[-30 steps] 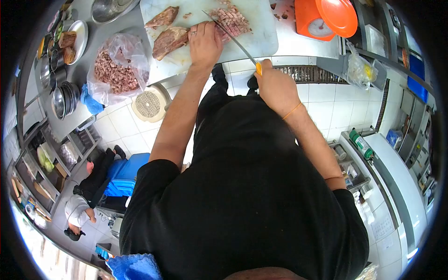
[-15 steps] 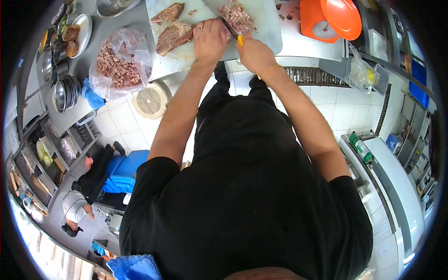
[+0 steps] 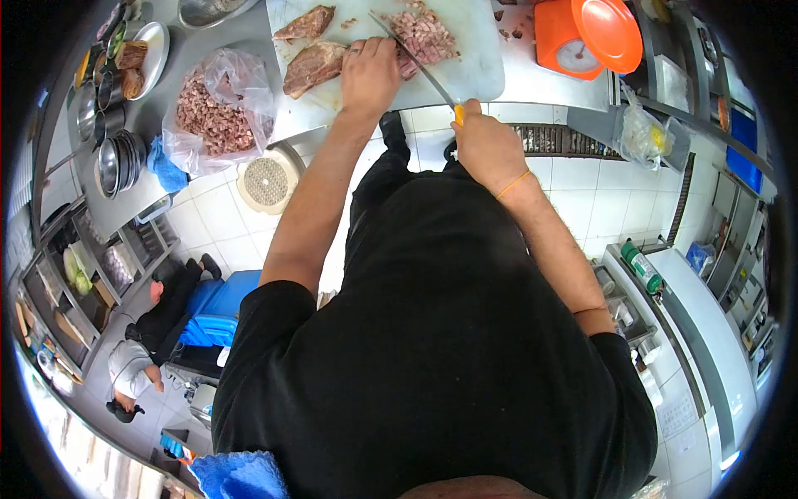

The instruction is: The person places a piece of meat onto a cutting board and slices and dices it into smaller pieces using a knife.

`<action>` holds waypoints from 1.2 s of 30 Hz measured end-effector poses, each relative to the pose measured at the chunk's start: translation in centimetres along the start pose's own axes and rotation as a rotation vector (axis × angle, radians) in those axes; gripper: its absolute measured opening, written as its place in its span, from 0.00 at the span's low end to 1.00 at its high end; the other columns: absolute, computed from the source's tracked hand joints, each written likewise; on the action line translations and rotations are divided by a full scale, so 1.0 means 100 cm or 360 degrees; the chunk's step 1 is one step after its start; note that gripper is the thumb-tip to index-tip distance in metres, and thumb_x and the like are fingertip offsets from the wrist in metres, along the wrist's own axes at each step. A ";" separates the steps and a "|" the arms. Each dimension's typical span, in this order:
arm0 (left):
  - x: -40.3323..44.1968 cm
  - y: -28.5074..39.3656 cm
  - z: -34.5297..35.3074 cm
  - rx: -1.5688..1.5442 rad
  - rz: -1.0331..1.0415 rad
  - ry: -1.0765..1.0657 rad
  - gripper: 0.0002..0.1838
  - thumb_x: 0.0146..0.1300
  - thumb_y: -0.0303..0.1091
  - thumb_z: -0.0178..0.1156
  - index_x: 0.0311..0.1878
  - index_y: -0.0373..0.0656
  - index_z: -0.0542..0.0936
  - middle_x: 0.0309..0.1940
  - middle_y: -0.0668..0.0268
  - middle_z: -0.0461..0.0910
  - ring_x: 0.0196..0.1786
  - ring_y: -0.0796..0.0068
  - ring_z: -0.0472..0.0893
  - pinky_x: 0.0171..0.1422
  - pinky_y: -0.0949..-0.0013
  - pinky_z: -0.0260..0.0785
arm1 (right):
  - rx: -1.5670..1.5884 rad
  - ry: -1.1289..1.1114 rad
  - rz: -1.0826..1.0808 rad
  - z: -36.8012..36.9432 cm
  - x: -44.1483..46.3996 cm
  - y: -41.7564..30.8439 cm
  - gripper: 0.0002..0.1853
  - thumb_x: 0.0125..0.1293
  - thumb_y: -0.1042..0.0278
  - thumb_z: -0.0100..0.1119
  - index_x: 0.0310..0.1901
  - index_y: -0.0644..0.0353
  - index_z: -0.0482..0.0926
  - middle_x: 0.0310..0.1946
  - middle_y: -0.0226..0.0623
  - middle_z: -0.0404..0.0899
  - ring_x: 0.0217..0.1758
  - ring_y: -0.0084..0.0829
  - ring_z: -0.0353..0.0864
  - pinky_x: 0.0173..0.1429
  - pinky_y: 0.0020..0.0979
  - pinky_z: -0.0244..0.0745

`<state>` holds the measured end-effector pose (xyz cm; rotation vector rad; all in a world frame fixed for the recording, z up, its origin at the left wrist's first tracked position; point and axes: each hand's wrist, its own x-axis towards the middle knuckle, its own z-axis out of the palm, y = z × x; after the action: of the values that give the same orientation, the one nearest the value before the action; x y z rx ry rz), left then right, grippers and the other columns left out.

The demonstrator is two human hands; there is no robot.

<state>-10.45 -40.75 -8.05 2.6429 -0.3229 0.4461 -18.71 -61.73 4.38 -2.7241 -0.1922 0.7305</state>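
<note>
My right hand (image 3: 490, 150) grips the yellow handle of a knife (image 3: 430, 78), whose blade slants up and left over the near part of the white cutting board (image 3: 485, 58). My left hand (image 3: 370, 79) rests with bent fingers on a piece of meat (image 3: 407, 68), just left of the blade; the fingers partly hide that piece. Beyond the blade lies a pile of diced meat (image 3: 428, 35). To the left of my left hand are a large chunk of cooked-looking meat (image 3: 313, 69) and a smaller chunk (image 3: 304, 23) behind it.
A clear plastic bag of diced meat (image 3: 212, 121) sits left of the board, near a blue cloth (image 3: 167, 165) and stacked metal bowls (image 3: 120, 164). An orange scale (image 3: 573, 50) stands right. On the floor side are a round stool (image 3: 268, 180) and, further left, a person (image 3: 133, 366).
My right hand has drawn the knife back toward my body and right, off the diced pile. The left hand stays on the meat, almost unmoved.
</note>
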 end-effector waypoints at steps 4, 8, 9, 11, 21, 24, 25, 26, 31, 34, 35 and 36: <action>0.000 -0.003 0.004 -0.0051 0.0057 0.0104 0.07 0.66 0.30 0.63 0.45 0.43 0.84 0.44 0.59 0.85 0.49 0.51 0.83 0.59 0.49 0.73 | 0.0111 -0.0019 0.0037 0.021 0.020 -0.005 0.17 0.79 0.61 0.54 0.53 0.70 0.72 0.34 0.59 0.88 0.40 0.59 0.90 0.47 0.56 0.84; 0.000 -0.003 0.003 -0.0018 0.0076 0.0071 0.06 0.66 0.30 0.63 0.45 0.45 0.84 0.45 0.61 0.86 0.50 0.53 0.84 0.64 0.49 0.70 | 0.0206 0.0053 0.0024 0.041 0.062 -0.011 0.17 0.79 0.61 0.53 0.54 0.70 0.72 0.37 0.62 0.88 0.44 0.61 0.89 0.50 0.57 0.83; 0.000 -0.003 0.002 -0.0010 0.0070 0.0058 0.06 0.66 0.30 0.63 0.44 0.45 0.84 0.45 0.61 0.87 0.51 0.53 0.84 0.66 0.49 0.69 | 0.0210 0.0081 -0.0036 0.042 0.073 -0.011 0.17 0.79 0.61 0.53 0.53 0.70 0.72 0.37 0.62 0.88 0.44 0.61 0.89 0.50 0.57 0.83; -0.003 -0.003 -0.002 0.0046 0.0055 0.0000 0.06 0.66 0.32 0.63 0.45 0.46 0.85 0.45 0.62 0.88 0.51 0.54 0.84 0.69 0.49 0.67 | 0.0222 0.0146 -0.0146 0.039 0.085 -0.012 0.17 0.79 0.61 0.53 0.53 0.70 0.73 0.37 0.62 0.88 0.43 0.61 0.89 0.49 0.56 0.83; -0.001 -0.009 -0.016 0.0093 0.0036 -0.0010 0.08 0.68 0.35 0.65 0.46 0.50 0.88 0.43 0.63 0.89 0.52 0.59 0.85 0.73 0.49 0.62 | 0.0019 0.0024 -0.0031 -0.012 0.018 -0.017 0.17 0.79 0.60 0.56 0.52 0.69 0.73 0.33 0.57 0.88 0.40 0.58 0.90 0.47 0.54 0.84; 0.000 -0.011 -0.013 0.0111 0.0039 -0.0039 0.07 0.67 0.35 0.66 0.45 0.50 0.87 0.42 0.64 0.88 0.51 0.59 0.85 0.73 0.49 0.61 | -0.0015 0.0016 -0.0032 -0.006 0.006 -0.017 0.18 0.78 0.59 0.57 0.53 0.69 0.73 0.32 0.56 0.88 0.38 0.57 0.90 0.45 0.54 0.84; 0.000 -0.011 -0.012 0.0121 0.0037 -0.0039 0.06 0.66 0.35 0.66 0.44 0.49 0.87 0.42 0.64 0.88 0.51 0.59 0.85 0.73 0.49 0.61 | -0.0008 0.0027 -0.0025 -0.002 0.005 -0.016 0.18 0.78 0.58 0.58 0.53 0.69 0.72 0.32 0.57 0.87 0.38 0.58 0.90 0.44 0.55 0.84; -0.001 -0.011 -0.011 0.0132 0.0034 -0.0042 0.06 0.66 0.35 0.66 0.44 0.49 0.86 0.42 0.64 0.88 0.51 0.59 0.85 0.73 0.49 0.61 | 0.0001 0.0036 -0.0018 0.002 0.004 -0.015 0.19 0.78 0.57 0.59 0.53 0.68 0.72 0.31 0.58 0.87 0.37 0.59 0.90 0.43 0.56 0.84; -0.003 -0.008 -0.010 0.0132 0.0038 0.0008 0.05 0.62 0.32 0.67 0.40 0.47 0.85 0.41 0.63 0.88 0.50 0.59 0.85 0.72 0.49 0.62 | 0.0008 -0.0006 0.0010 0.013 0.018 -0.019 0.17 0.79 0.60 0.55 0.53 0.70 0.72 0.31 0.57 0.87 0.38 0.58 0.90 0.44 0.55 0.84; -0.002 -0.011 -0.008 0.0138 0.0024 0.0001 0.05 0.63 0.32 0.66 0.41 0.48 0.84 0.41 0.64 0.87 0.49 0.59 0.85 0.72 0.49 0.63 | 0.0045 -0.0020 0.0026 0.023 0.035 -0.020 0.17 0.79 0.61 0.52 0.53 0.71 0.72 0.33 0.59 0.87 0.39 0.58 0.90 0.45 0.55 0.84; -0.003 -0.011 -0.008 0.0127 0.0029 0.0000 0.05 0.63 0.32 0.66 0.41 0.48 0.84 0.41 0.64 0.87 0.49 0.59 0.85 0.71 0.49 0.63 | 0.0078 -0.0021 0.0039 0.029 0.038 -0.020 0.17 0.79 0.61 0.52 0.54 0.71 0.72 0.33 0.59 0.87 0.40 0.59 0.90 0.46 0.56 0.83; -0.004 -0.012 -0.007 0.0116 0.0032 0.0005 0.04 0.63 0.32 0.66 0.41 0.48 0.84 0.41 0.64 0.87 0.49 0.59 0.85 0.71 0.49 0.63 | 0.0094 -0.0006 0.0038 0.036 0.044 -0.020 0.17 0.79 0.61 0.51 0.53 0.71 0.72 0.34 0.60 0.87 0.40 0.59 0.90 0.46 0.56 0.83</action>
<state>-10.64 -39.37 -8.08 2.7117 -0.3385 0.4768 -16.85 -57.99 0.01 -2.6735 -0.1374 0.7364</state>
